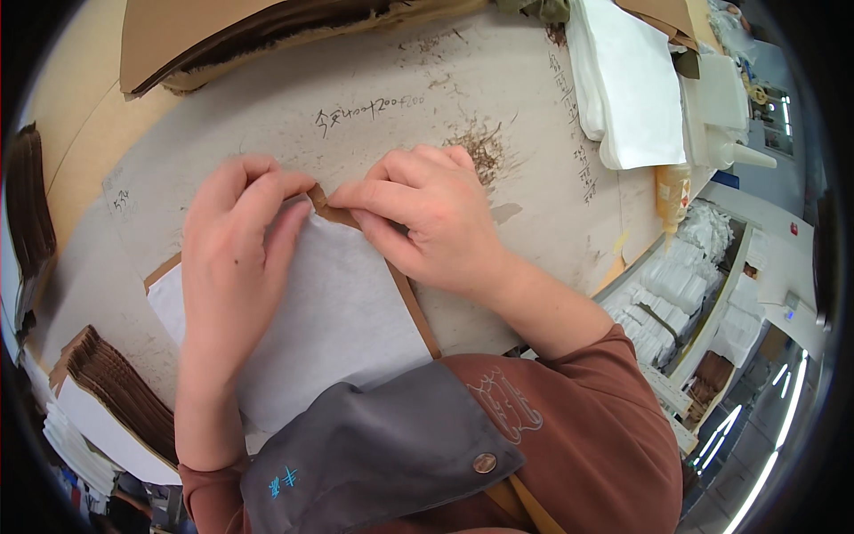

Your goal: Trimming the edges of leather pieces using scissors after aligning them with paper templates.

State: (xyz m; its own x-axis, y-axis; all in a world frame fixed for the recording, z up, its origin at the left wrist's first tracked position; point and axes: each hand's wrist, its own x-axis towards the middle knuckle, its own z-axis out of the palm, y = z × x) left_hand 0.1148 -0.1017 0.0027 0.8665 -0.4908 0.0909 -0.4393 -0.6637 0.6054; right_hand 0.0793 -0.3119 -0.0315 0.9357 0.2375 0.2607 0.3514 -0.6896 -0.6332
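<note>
In front of me lies a flat piece with a white sheet (329,307) on top and a brown border (414,316) showing along its edges. My left hand (236,254) pinches the far edge of this piece, thumb against the white side. Close beside it, my right hand (427,222) has thumb and forefinger closed on the same brown edge. A short bit of bent brown strip shows between the fingertips. The near end of the piece runs under my dark apron (382,436).
Large brown panels (231,36) are stacked at the far side. White sheets (632,89) lie at the far right, near a bottle of yellowish liquid (672,198). Brown folded pieces (116,392) sit at the near left. Shelving with white bundles (667,285) stands right of the table.
</note>
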